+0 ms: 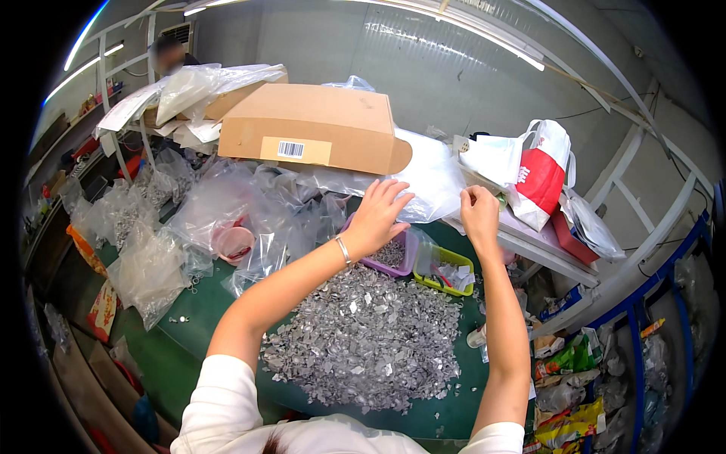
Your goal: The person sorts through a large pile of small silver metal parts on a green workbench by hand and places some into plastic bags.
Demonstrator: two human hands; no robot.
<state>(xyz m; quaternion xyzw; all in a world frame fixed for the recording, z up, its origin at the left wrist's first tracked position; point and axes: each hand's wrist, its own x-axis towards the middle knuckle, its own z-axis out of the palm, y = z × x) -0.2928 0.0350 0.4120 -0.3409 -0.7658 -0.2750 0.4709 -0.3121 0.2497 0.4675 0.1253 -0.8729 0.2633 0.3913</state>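
My left hand [376,215] reaches out above the purple basket [411,251], its fingers spread and nothing seen in them. Behind its fingertips lies a white plastic sheet or bag [432,170]; I cannot tell whether they touch it. Farther right, my right hand [479,215] is raised with fingers curled into a pinch by the bag's right edge. What it pinches, if anything, is too small to make out. The purple basket holds small metal pieces. Beside it a yellow-green basket [445,286] holds small clear packets. Nearer me, a wide heap of small silvery metal pieces [367,340] covers the green table.
A brown cardboard box [306,113] rests at the back. Clear plastic bags [151,261] and a pinkish tub [234,242] crowd the left. A red-and-white bag [538,181] stands on a shelf at right. Colourful packages [571,356] fill the lower right rack. Another person sits far left.
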